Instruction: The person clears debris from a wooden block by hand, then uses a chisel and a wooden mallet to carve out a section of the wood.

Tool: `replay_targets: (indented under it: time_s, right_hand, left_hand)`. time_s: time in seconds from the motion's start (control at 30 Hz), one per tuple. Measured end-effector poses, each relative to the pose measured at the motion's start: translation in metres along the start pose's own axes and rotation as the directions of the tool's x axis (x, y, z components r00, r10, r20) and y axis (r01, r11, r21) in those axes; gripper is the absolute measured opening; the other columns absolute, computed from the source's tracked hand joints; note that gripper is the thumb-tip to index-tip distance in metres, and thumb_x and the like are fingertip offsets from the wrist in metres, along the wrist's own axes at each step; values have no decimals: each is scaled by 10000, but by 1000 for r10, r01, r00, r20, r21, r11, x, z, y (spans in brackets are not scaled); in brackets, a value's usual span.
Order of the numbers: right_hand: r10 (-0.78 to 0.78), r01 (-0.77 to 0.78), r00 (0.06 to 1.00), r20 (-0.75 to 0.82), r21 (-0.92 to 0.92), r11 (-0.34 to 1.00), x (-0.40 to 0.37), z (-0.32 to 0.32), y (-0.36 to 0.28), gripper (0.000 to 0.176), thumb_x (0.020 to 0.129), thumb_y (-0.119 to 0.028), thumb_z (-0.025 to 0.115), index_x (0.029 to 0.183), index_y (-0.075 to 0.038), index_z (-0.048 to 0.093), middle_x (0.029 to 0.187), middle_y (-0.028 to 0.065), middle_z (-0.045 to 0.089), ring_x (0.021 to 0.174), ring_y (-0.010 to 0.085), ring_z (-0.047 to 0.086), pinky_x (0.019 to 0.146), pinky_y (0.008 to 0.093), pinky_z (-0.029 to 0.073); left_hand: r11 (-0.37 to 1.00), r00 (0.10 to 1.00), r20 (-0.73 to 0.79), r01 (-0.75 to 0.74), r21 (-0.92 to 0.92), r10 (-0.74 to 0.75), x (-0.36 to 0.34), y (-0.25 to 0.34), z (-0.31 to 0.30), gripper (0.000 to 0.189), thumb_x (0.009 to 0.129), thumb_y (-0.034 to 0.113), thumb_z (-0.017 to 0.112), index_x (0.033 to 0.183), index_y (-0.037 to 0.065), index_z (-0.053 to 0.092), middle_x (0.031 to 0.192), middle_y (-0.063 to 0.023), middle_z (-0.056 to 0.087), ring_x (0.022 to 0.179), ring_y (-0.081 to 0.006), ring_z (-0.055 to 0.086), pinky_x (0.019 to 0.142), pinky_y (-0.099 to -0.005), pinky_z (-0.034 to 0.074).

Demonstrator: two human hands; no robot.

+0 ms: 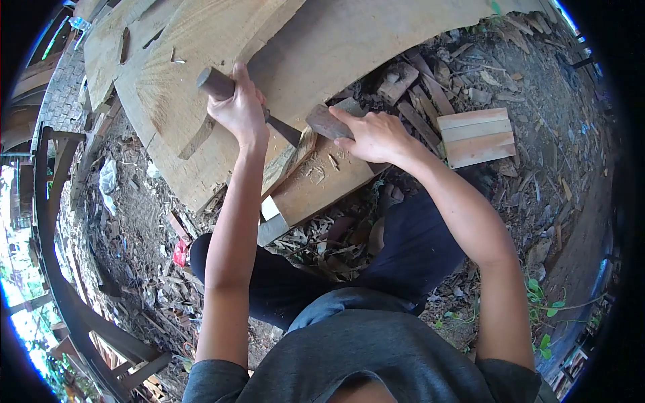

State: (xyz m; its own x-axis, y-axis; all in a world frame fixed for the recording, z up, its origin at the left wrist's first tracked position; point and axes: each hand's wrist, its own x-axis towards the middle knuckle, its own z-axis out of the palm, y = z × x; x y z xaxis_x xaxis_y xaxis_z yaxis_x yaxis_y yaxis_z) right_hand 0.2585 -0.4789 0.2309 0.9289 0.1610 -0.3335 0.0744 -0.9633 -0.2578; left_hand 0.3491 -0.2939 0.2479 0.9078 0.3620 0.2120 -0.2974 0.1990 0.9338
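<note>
My left hand (238, 113) is closed around the thick round wooden handle of a chisel (285, 131). The handle's blunt end sticks out to the upper left, and the dark blade slants down to the right. Its tip is at or just above a narrow piece of wood (287, 163) lying on a wide board (316, 190). In my right hand (376, 136) is a brown wooden block (327, 122), gripped at its right end with the index finger along the top. The block is close to the right of the blade. Curled shavings (314, 173) lie on the board below.
A large wooden slab (181, 80) spreads under and beyond my hands. To the right, a small striped panel (476, 138) rests near scrap blocks (398, 83). Wood chips cover the ground around my legs (416, 235). A dark curved frame (60, 282) stands at left.
</note>
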Motion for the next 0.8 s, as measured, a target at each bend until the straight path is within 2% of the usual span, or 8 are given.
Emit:
replay_targets:
  time_s: [0.2,0.27,0.33,0.4,0.47,0.6,0.7,0.8]
  right_hand:
    - [4,16,994,-113,177,984,5,-12,8,663,919,-489,523,1482,-222,297,1102,255,645,887,390,680,865,493,525]
    - [-2,110,966,-259,402,909,6,-35,4,709,925,-524,490,1504,-213,224,1235,230,595,1082,387,618,946,478,486]
    - [-40,290,856,-516,415,862,-9,-68,-11,713,934,-514,496,1498,-162,240,1381,221,484,1202,343,554,989,461,454]
    - [-137,580,562,-816,270,769,-24,-105,-37,690,920,-469,542,1468,-120,311,1248,214,579,1078,332,623,887,411,510]
    - [-167,701,405,-899,188,688,-34,-128,-58,681,914,-453,557,1456,-105,336,1141,211,646,975,320,675,826,398,535]
    - [-361,564,486,-796,-30,825,-34,-125,-75,649,913,-437,559,1458,-148,358,605,105,623,490,204,601,558,354,536]
    - [-309,301,840,-446,-91,949,-47,-142,-83,619,918,-403,561,1449,-141,379,567,79,609,474,170,588,490,308,512]
    - [-302,464,721,-624,111,879,-50,-134,-91,625,916,-394,583,1456,-169,364,896,128,661,718,248,666,672,358,545]
  left_hand:
    - [997,995,97,-44,58,38,-12,-3,1,288,872,160,697,686,67,498,518,5,474,407,-70,450,372,-246,353]
    - [993,995,103,-30,116,18,-19,-7,0,287,853,205,727,709,45,539,571,1,535,488,-70,503,460,-254,408]
    - [936,960,103,-276,216,259,-12,-26,4,254,864,156,712,713,68,529,532,15,510,419,-56,454,381,-231,346]
    - [947,959,127,-271,170,252,-15,-23,4,258,861,164,721,710,66,536,530,21,507,415,-47,442,380,-229,339]
    - [966,985,158,-108,234,72,-22,-15,5,228,851,179,717,825,-7,588,720,-26,610,663,-94,542,632,-264,455]
    - [892,893,279,-411,189,353,-23,-26,-3,125,811,70,666,872,-21,607,820,-51,655,723,-108,591,695,-262,483]
    - [959,944,168,-281,-36,283,-35,2,12,170,762,49,683,894,-22,602,846,-72,665,749,-128,610,704,-277,488]
    - [975,960,221,-196,103,170,-39,-7,1,273,795,146,718,915,-24,541,862,-69,620,792,-156,572,720,-318,473]
